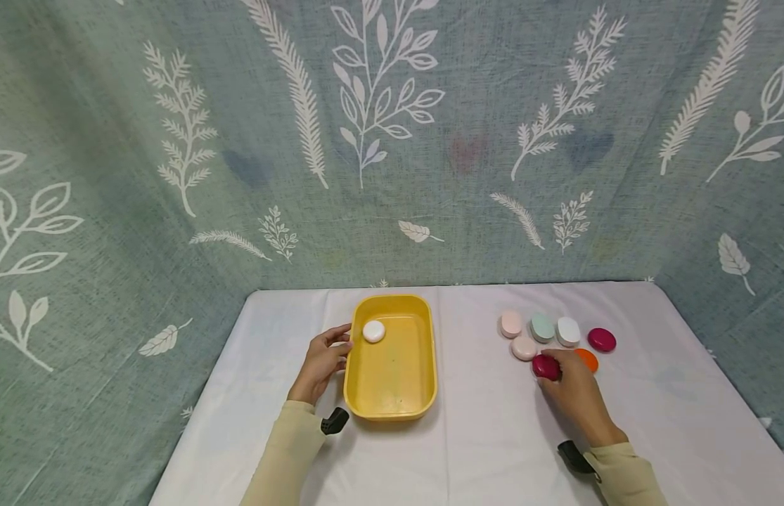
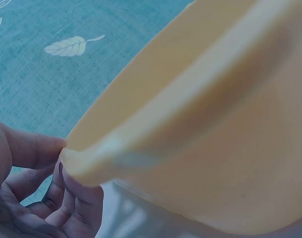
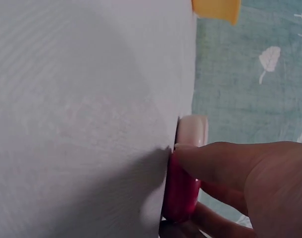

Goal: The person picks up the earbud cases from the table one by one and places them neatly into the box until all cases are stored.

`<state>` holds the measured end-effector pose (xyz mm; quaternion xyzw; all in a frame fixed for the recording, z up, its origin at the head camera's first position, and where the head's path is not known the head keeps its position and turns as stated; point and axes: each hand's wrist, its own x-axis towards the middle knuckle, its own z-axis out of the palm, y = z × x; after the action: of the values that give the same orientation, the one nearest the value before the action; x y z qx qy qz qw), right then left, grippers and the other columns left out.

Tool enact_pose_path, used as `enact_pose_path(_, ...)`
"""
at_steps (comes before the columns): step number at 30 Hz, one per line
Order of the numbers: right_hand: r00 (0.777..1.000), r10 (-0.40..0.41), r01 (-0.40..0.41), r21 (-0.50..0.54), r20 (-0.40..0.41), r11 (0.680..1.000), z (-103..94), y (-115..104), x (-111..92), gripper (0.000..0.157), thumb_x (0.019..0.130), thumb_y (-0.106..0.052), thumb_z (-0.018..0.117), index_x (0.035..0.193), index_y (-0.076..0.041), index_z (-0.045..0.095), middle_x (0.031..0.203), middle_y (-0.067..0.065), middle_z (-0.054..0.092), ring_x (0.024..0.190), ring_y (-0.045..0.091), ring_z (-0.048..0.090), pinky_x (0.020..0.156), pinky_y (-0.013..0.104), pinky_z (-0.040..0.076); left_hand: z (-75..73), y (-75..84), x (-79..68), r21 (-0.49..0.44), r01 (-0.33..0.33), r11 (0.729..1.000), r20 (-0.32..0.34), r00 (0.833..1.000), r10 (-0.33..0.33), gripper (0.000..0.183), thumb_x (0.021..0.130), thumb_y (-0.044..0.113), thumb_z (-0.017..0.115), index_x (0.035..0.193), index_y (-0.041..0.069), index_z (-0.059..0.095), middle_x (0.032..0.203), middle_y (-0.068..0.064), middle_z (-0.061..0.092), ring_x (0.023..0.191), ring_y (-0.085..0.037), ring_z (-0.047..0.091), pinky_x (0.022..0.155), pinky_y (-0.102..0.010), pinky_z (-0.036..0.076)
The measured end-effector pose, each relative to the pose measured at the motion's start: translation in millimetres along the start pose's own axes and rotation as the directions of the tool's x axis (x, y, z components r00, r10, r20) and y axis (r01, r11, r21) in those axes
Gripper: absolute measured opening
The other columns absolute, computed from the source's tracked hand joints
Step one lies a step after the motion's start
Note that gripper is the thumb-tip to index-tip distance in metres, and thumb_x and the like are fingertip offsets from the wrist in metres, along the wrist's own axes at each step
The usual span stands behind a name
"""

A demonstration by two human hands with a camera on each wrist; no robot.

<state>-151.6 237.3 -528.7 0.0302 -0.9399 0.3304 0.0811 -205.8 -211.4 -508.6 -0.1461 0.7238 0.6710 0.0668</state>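
Note:
My left hand [image 1: 320,362] pinches the left rim of a yellow plastic tray [image 1: 394,376], thumb and fingertips meeting on the edge in the left wrist view. Inside the tray, near its upper left, lies a small white round disc [image 1: 374,331]. On the right of the table my right hand [image 1: 580,397] grips a glossy dark red round disc [image 1: 545,367] between thumb and fingers. In the right wrist view this red disc [image 3: 180,196] appears to rest on the cloth. A pale pink disc [image 1: 524,347] lies just behind it, and an orange disc [image 1: 588,360] is partly hidden by the hand.
Farther back lie another pink disc [image 1: 510,322], a mint green one [image 1: 542,327], a white one [image 1: 568,330] and a second dark red one [image 1: 602,340]. White cloth [image 1: 480,422] covers the table. A leaf-patterned curtain [image 1: 404,253] encloses its back and sides.

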Motion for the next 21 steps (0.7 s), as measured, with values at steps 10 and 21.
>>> enact_pose_path(10,0.999,0.033,-0.032,-0.040,0.019,0.999,-0.8,-3,-2,0.054,0.082,0.005,0.086,0.128,0.016,0.061,0.123,0.036,0.060,0.111,0.050,0.060,0.096,0.064,0.054,-0.1,-0.1,-0.5,0.006,0.004,1.000,0.003,1.000,-0.004,0.045,0.103,-0.001,0.061,0.147,0.004,0.060,0.123,-0.016,0.057,0.072,-0.015,0.058,0.060,-0.022,0.052)
enact_pose_path(21,1.000,-0.006,0.007,0.051,-0.023,0.999,-9.3,-18,-1,0.051,0.083,0.003,0.085,0.128,0.014,0.064,0.121,0.031,0.064,0.107,0.045,0.064,0.090,0.059,0.058,-0.5,-0.4,-1.1,0.005,0.001,1.000,0.003,1.000,-0.001,0.044,0.103,-0.001,0.061,0.148,0.003,0.060,0.123,-0.017,0.057,0.072,-0.014,0.058,0.060,-0.022,0.052)
